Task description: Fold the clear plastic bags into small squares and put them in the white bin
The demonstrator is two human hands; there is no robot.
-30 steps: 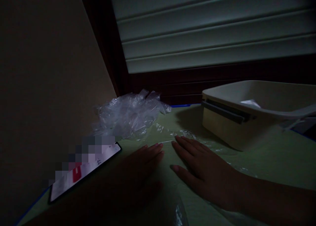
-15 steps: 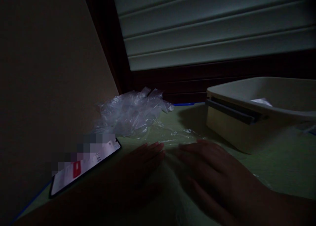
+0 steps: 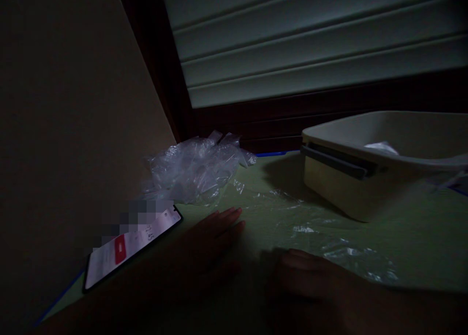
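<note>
My left hand [image 3: 217,242] lies flat, palm down on the green tabletop, fingers stretched forward. To the right, my right hand [image 3: 307,286] is lower and closer, its fingers curled downward. The fingertips are lost in shadow, so what they hold, if anything, cannot be made out. A thin, clear plastic sheet or bag [image 3: 351,254] lies flattened on the table just beyond my right hand, seen mainly by its shiny creases. Past my left hand sits a crumpled heap of clear plastic bags [image 3: 197,169].
A lit phone [image 3: 135,249] lies at the left beside the wall. On the right stands a cream plastic bin [image 3: 332,184] with a grey handle and something shiny and clear inside. A slatted shutter [image 3: 292,47] in a dark frame rises behind the green table [image 3: 270,179]. The light is dim.
My right hand has drawn back toward me and its fingers have gone from stretched out to curled. More of the clear plastic shows beyond it. My left hand has stayed nearly still.
</note>
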